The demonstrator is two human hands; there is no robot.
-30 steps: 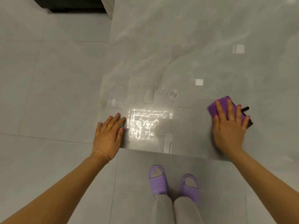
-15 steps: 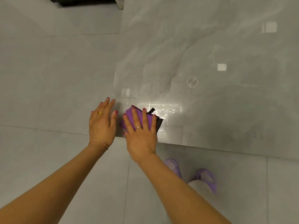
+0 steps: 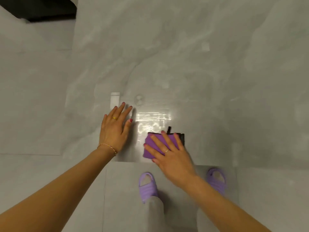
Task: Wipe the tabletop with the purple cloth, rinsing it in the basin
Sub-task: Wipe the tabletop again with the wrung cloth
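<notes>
Flat, with fingers spread, the right hand (image 3: 170, 154) was pressed onto the folded purple cloth (image 3: 154, 146), a soft rectangle edged in black, near the front edge of the tabletop (image 3: 217, 81). The left hand (image 3: 115, 129) was laid open, palm down, just beside it on the glossy grey marbled surface. Ribbed purple slippers (image 3: 148, 186) were seen on matte grey floor tiles (image 3: 122, 198) below.
</notes>
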